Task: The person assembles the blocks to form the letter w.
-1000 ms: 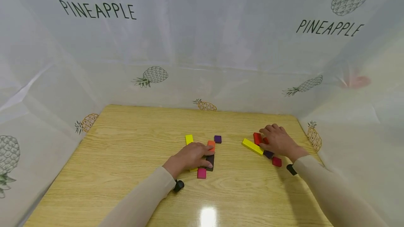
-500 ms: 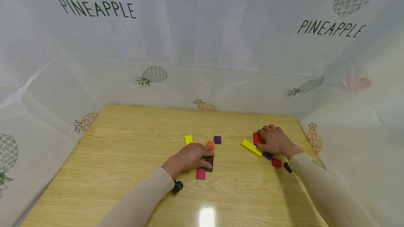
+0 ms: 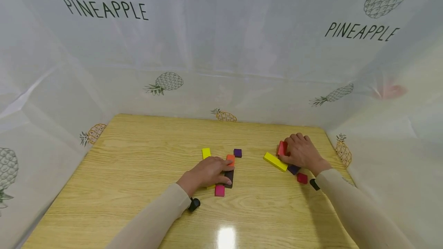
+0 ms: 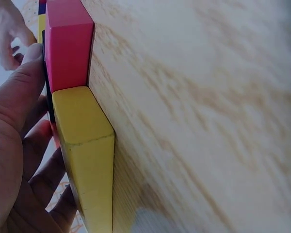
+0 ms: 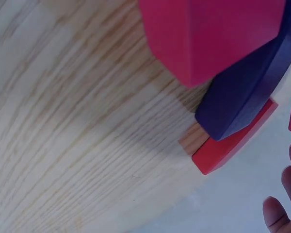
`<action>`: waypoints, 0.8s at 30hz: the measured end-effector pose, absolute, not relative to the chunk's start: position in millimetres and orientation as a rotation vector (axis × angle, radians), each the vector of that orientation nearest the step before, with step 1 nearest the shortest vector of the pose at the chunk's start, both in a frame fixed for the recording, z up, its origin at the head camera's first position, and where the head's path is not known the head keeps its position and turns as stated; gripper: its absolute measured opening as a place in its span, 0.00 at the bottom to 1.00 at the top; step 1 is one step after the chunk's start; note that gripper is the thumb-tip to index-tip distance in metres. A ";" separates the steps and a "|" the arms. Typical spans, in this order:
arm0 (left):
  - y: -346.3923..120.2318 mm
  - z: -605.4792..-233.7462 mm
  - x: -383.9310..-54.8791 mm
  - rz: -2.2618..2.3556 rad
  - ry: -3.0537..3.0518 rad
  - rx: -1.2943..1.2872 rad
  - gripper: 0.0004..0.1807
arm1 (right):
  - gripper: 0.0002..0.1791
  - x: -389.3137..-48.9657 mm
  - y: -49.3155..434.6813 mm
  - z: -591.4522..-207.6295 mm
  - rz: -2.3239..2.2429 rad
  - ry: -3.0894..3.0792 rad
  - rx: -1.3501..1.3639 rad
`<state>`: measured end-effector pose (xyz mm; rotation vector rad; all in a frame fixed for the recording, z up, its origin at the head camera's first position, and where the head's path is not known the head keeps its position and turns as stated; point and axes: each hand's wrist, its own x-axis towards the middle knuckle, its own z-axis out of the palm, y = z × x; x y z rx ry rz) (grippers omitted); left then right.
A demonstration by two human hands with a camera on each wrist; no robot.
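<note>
My left hand (image 3: 207, 171) rests over a group of coloured blocks, its thumb touching the black block (image 3: 230, 178) and its fingertips on the orange block (image 3: 230, 158). Partly hidden under that hand is a yellow block (image 4: 89, 145); a pink block (image 4: 68, 46) sits against its end. On the right, my right hand (image 3: 302, 151) pinches a red block (image 3: 282, 148), which stands tilted. Beside it lie a long yellow block (image 3: 275, 161), a dark purple block (image 3: 293, 170) and a crimson block (image 3: 302, 178). Another red block (image 5: 233, 141) shows beneath the purple one in the right wrist view.
A small purple block (image 3: 237, 153) lies between the two groups. The wooden table (image 3: 149, 141) is enclosed at the back and sides by a pale sheet (image 3: 221, 41) printed with pineapples. Black wrist devices (image 3: 194, 204) show below the sleeves.
My right hand has closed in on the red block, whose top now tips toward the hand. The left hand has stayed on its blocks.
</note>
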<state>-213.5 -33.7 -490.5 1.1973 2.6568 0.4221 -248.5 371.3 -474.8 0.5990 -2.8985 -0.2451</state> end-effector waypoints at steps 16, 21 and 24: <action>-33.6 -487.5 -213.0 0.403 2.651 1.189 0.35 | 0.35 -237.6 336.3 -469.9 -0.276 -2.722 0.774; -34.1 -485.4 -212.2 0.419 2.646 1.189 0.34 | 0.33 -230.6 311.4 -471.2 -0.262 -2.695 0.855; -33.6 -485.9 -212.4 0.422 2.646 1.192 0.34 | 0.34 -226.3 297.3 -474.0 -0.274 -2.719 0.882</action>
